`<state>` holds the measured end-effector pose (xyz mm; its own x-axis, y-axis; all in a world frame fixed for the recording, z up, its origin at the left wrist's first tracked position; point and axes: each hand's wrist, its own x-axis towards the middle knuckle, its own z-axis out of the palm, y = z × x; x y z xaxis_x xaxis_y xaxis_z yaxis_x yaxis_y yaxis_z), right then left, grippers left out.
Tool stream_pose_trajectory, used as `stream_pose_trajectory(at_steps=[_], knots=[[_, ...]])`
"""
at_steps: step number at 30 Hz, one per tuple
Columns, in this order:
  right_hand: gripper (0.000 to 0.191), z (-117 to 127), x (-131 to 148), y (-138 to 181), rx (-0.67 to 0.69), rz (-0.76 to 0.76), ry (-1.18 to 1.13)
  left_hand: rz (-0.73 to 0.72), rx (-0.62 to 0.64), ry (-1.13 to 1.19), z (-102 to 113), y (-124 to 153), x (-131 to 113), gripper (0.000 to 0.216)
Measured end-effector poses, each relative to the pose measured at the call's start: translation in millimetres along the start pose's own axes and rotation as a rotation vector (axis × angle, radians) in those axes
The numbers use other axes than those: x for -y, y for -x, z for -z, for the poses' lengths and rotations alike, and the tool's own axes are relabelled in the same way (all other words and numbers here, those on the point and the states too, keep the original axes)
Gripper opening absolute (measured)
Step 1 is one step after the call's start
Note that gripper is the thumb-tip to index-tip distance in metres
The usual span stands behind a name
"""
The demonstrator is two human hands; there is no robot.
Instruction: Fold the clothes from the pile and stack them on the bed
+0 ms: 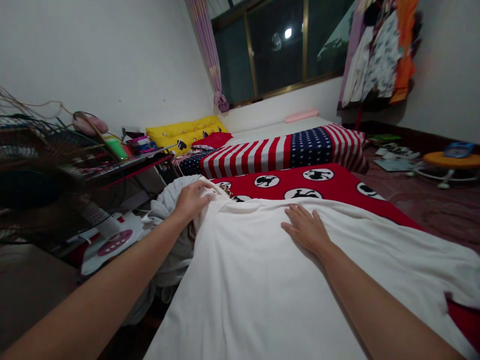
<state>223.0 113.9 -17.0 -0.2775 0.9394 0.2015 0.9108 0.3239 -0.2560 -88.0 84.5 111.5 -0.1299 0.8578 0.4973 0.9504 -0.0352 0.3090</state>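
Observation:
A white garment, which looks like a long-sleeved top, lies spread out over a red cover with black-and-white round prints. At its far left corner my left hand grips the bunched edge, fingers curled over the cloth and thumb close to them. My right hand rests flat near the far edge of the garment, its fingers spread. One sleeve-like part stretches off to the right. Grey-white cloth is heaped beside and beneath my left hand.
A fan and a crowded desk stand on the left, above a white and pink appliance. Behind is a bed with a striped and starred blanket. Clothes hang at the right, near an orange stool.

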Motion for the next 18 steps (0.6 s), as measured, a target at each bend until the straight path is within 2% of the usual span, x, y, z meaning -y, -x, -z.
stream_pose_trajectory(at_steps=[3,6,9,12,15,18], knots=[[0.053,0.8,0.5,0.4,0.006,-0.007,-0.001,-0.124,0.055,-0.378,2.3,4.8,1.7,0.021],[0.053,1.3,0.5,0.5,0.011,-0.007,-0.004,-0.228,0.159,-0.555,-0.9,5.5,-5.6,0.019],[0.052,1.2,0.3,0.1,0.009,0.0,0.003,-0.285,0.211,-0.578,-7.3,-3.4,-23.7,0.025],[0.052,0.4,-0.1,-0.4,0.008,-0.004,0.006,-0.247,0.272,-0.507,-22.5,-16.0,-47.4,0.025],[0.052,-0.3,-0.5,-0.6,0.009,-0.008,-0.004,-0.171,0.346,-0.43,-51.8,-25.6,-66.0,0.027],[0.051,-0.2,-0.3,-0.3,0.008,-0.006,-0.01,-0.086,0.393,-0.396,-88.1,-32.1,-73.5,0.024]])
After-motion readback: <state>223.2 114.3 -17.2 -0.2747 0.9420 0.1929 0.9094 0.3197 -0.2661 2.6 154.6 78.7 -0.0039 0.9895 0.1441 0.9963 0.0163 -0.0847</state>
